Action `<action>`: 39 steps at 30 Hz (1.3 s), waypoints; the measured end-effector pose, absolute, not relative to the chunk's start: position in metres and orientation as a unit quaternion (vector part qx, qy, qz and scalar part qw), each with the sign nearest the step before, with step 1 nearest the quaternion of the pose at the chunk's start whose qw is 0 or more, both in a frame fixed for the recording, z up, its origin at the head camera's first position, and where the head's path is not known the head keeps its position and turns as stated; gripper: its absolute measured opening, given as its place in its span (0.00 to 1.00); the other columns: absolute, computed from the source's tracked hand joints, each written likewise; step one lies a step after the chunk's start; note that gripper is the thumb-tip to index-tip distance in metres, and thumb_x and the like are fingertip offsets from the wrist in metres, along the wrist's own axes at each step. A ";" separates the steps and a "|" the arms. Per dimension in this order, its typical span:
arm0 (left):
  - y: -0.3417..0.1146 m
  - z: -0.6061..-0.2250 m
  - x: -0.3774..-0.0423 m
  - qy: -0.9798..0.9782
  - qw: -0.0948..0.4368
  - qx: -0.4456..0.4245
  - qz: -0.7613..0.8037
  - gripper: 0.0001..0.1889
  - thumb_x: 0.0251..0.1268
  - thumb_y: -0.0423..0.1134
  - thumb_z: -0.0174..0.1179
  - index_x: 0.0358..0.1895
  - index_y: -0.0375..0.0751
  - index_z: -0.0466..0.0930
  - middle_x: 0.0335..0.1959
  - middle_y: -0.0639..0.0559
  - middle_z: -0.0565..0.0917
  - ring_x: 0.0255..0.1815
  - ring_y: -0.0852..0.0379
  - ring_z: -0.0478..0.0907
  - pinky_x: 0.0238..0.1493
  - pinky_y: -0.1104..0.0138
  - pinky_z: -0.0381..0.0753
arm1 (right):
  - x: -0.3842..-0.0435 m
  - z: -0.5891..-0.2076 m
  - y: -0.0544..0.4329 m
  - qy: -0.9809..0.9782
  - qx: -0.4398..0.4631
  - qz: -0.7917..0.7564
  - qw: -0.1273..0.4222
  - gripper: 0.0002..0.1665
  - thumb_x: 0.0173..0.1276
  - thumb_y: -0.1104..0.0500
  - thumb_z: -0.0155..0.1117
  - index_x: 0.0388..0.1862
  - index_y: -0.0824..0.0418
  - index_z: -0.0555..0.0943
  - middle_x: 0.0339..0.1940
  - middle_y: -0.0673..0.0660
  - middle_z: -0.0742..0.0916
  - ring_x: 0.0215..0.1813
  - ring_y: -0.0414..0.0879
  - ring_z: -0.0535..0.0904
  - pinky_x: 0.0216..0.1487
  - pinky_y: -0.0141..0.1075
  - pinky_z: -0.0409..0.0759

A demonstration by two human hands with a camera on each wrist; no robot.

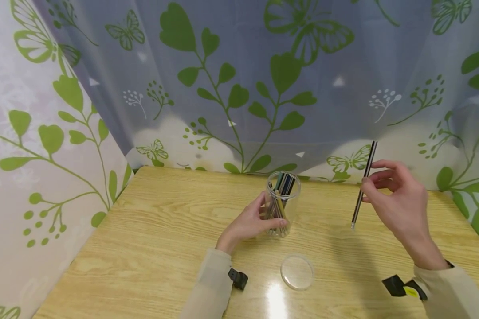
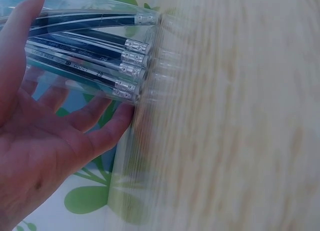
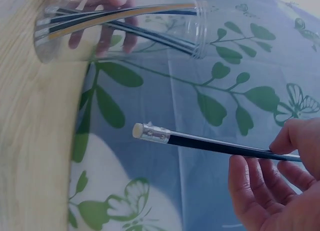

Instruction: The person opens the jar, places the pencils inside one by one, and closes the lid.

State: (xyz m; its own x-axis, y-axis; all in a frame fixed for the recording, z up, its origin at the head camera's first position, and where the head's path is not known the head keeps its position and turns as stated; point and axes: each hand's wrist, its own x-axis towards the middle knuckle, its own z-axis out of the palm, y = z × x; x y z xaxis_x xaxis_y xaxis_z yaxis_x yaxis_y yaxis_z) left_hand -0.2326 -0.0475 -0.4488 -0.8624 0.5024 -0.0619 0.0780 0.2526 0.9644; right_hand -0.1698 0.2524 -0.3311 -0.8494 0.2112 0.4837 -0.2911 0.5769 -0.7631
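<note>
A clear, round plastic jar (image 1: 293,208) stands upright on the wooden table, holding several pencils (image 1: 281,186) with dark, yellow and greenish sides. My left hand (image 1: 247,221) grips the jar from its left side, thumb across the front and fingers behind. In the left wrist view, silver ferrules (image 2: 131,71) line the jar's bottom. Off to the right, my right hand (image 1: 401,201) pinches a dark pencil (image 1: 361,195) between thumb and fingers, above the table. Its white eraser (image 3: 137,130) points down, apart from the jar. A clear round lid (image 1: 297,272) lies flat in front of the jar.
The wooden table (image 1: 143,230) ends at the back against a grey-blue curtain (image 1: 231,71) with green leaves and butterflies. Another patterned sheet (image 1: 36,146) hangs along the left side. Dark straps with small devices (image 1: 238,279) are on both wrists.
</note>
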 end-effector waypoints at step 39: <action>-0.047 -0.447 -0.232 0.777 0.184 0.178 0.575 0.35 0.60 0.58 0.73 0.68 0.70 0.66 0.77 0.51 0.68 0.77 0.42 0.66 0.74 0.45 0.71 | -0.181 -0.275 0.185 -0.728 0.196 0.534 0.384 0.20 0.59 0.79 0.64 0.53 0.76 0.77 0.33 0.40 0.86 0.32 0.33 0.84 0.39 0.23 0.86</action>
